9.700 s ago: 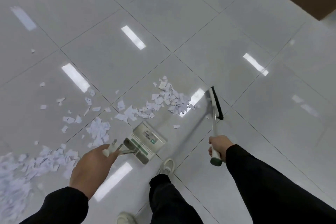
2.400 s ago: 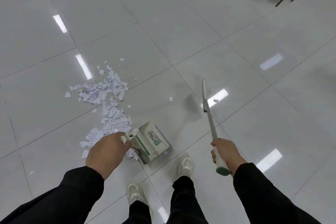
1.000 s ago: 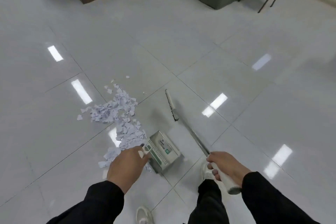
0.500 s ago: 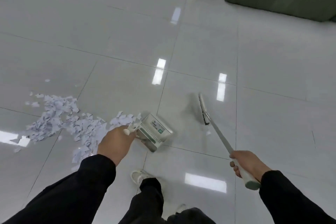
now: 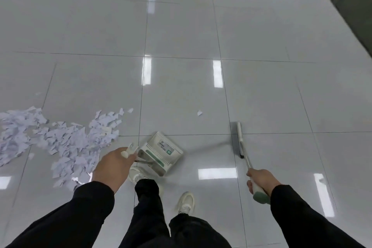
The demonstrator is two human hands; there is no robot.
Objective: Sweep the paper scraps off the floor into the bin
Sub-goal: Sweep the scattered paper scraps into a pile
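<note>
The left hand point(image 5: 113, 164) grips the white handle of a dustpan point(image 5: 161, 152), fingers curled round it; the pan's grey-and-green body sits just right of the knuckles, over the floor in front of the person's shoes. The right hand point(image 5: 261, 182) is clenched round the green-tipped grip of the broom point(image 5: 240, 143), whose metal shaft runs up and away to a narrow head with dark bristles, low at the floor point(image 5: 181, 32), well right of the dustpan. The paper scraps point(image 5: 60, 139) lie in a loose white heap to the left of the left hand, spreading to the frame's left edge. One stray scrap point(image 5: 199, 113) lies apart, between the dustpan and the broom head, farther out. Black sleeves cover both forearms.
</note>
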